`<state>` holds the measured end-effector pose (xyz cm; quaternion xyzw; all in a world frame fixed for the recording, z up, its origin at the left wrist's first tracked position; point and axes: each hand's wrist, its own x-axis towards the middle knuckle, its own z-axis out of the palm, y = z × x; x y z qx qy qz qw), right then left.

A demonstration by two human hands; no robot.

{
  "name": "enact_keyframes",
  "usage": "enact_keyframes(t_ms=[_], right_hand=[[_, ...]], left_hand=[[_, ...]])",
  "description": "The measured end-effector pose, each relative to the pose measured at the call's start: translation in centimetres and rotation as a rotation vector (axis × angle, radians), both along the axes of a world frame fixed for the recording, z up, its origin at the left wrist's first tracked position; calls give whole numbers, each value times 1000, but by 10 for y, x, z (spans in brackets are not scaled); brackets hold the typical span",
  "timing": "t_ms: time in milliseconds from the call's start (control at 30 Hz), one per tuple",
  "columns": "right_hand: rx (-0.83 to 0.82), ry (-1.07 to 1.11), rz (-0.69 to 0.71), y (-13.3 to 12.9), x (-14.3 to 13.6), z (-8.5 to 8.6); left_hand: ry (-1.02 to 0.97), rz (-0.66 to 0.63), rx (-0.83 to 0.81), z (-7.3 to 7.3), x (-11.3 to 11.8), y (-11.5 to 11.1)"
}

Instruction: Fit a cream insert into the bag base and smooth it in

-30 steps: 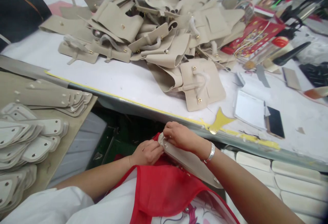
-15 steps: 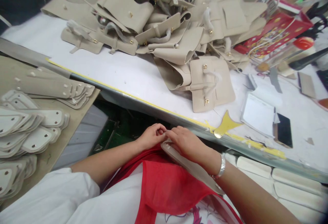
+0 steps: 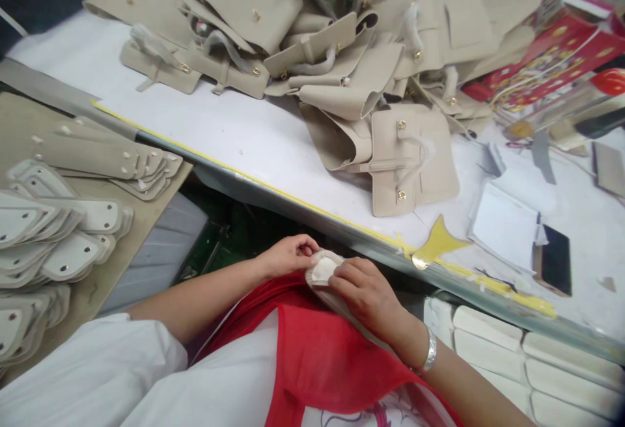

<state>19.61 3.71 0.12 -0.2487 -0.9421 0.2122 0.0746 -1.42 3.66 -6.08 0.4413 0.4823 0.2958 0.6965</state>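
A beige bag panel (image 3: 336, 304) with a rounded end lies across my lap, over the red apron. At its end a whitish patch (image 3: 324, 271) shows. My left hand (image 3: 289, 256) pinches the panel's rounded tip between thumb and curled fingers. My right hand (image 3: 367, 291) is closed over the near side of the panel, its fingertips at the patch's right edge. The rest of the panel runs back under my right wrist and is partly hidden.
Beige handbags (image 3: 415, 160) with gold fittings are heaped on the white table (image 3: 234, 147). Stacked panels (image 3: 92, 215) lie on a board at left. Pale pieces (image 3: 488, 329) stand in rows at lower right. A phone (image 3: 555, 261), papers (image 3: 505, 222) and a yellow scrap (image 3: 442, 242) lie at right.
My right hand has moved right and down, away from my left hand, uncovering the panel's end and its whitish patch. The view has shifted slightly.
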Motion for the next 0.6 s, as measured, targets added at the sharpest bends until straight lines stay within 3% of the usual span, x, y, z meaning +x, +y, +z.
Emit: enact_keyframes(t_ms=[233, 367, 600], right_hand=[[75, -95, -19, 0, -5, -2], [152, -173, 47, 4, -8, 7], [88, -148, 123, -3, 14, 33]], left_hand=[[434, -100, 277, 7, 7, 0], [422, -154, 305, 5, 6, 1], [371, -142, 305, 1, 5, -1]])
